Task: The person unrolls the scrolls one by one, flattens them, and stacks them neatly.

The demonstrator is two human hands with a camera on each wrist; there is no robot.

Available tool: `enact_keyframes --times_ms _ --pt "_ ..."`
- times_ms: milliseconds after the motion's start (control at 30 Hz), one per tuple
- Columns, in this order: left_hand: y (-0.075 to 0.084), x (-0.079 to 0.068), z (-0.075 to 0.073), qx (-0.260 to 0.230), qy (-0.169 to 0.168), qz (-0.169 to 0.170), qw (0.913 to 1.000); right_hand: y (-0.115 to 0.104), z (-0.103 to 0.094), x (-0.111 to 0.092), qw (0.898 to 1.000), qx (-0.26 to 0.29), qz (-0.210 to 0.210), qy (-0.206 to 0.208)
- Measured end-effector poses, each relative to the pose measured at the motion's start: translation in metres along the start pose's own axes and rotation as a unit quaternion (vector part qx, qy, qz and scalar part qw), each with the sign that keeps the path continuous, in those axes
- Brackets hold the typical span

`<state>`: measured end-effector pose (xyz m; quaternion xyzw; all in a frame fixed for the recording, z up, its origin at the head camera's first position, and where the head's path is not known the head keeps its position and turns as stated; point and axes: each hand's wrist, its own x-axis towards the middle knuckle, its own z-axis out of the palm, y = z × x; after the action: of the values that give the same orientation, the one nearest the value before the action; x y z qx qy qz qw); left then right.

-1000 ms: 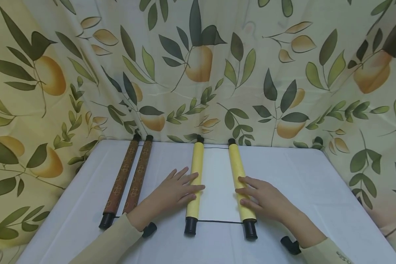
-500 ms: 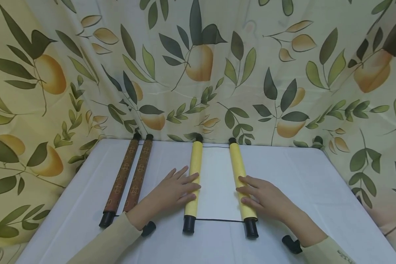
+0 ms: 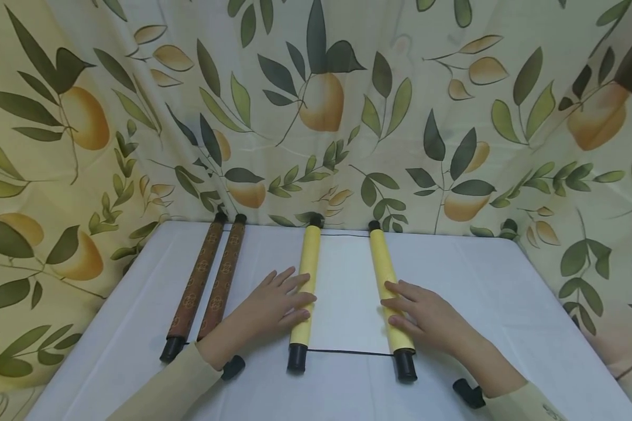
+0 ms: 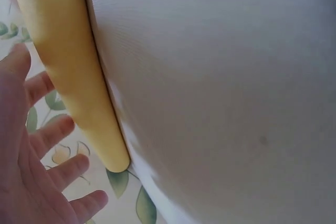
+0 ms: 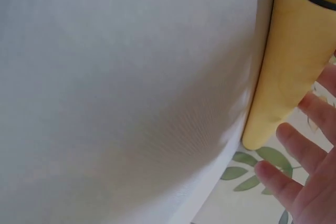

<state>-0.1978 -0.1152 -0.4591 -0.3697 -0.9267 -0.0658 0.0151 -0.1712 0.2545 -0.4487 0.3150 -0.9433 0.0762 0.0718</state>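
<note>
A partly unrolled scroll lies in the head view, its white sheet [image 3: 347, 286] stretched between a left yellow roll [image 3: 309, 251] and a right yellow roll [image 3: 381, 254]. Black knobs [image 3: 297, 358] cap the roll ends. My left hand [image 3: 267, 304] rests its extended, spread fingers across the left roll. On the right roll lie the fingers of my right hand [image 3: 423, 313], likewise spread. In the left wrist view the roll [image 4: 65, 56] slants past the fingertips [image 4: 97, 200]. The right wrist view has the other roll [image 5: 294, 51] beside my fingers [image 5: 302, 145].
Left of the scroll, two brown patterned rolls [image 3: 196, 286] with black ends lie side by side, the nearer one partly behind my left forearm. A white cloth [image 3: 505, 304] covers the table. Behind its far edge hangs a curtain [image 3: 316, 146] printed with fruit and leaves.
The two yellow rolls have moved apart, the left one leftward and the right one slightly rightward, each with its hand. More white sheet shows between them.
</note>
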Motion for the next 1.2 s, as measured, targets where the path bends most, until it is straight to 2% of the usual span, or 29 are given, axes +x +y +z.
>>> enact_keyframes --times_ms 167,300,633,1033,1200 --pt "-0.001 -0.002 -0.001 0.006 0.011 -0.001 0.9999 -0.001 0.001 -0.001 1.000 0.015 0.016 -0.002" --pt "-0.001 -0.002 -0.002 0.007 0.007 -0.006 0.9999 0.001 0.001 -0.002 0.999 0.017 0.028 -0.004" --pt "-0.002 -0.004 -0.002 -0.004 0.008 -0.003 1.0000 0.005 0.002 -0.004 1.000 0.017 0.017 0.008" --pt "-0.008 -0.011 -0.001 0.016 0.004 -0.009 0.9998 0.007 -0.002 -0.003 1.000 0.004 0.022 -0.009" --pt "-0.011 -0.013 -0.003 0.008 0.015 -0.004 0.9998 0.006 -0.005 -0.004 1.000 0.001 0.017 -0.006"
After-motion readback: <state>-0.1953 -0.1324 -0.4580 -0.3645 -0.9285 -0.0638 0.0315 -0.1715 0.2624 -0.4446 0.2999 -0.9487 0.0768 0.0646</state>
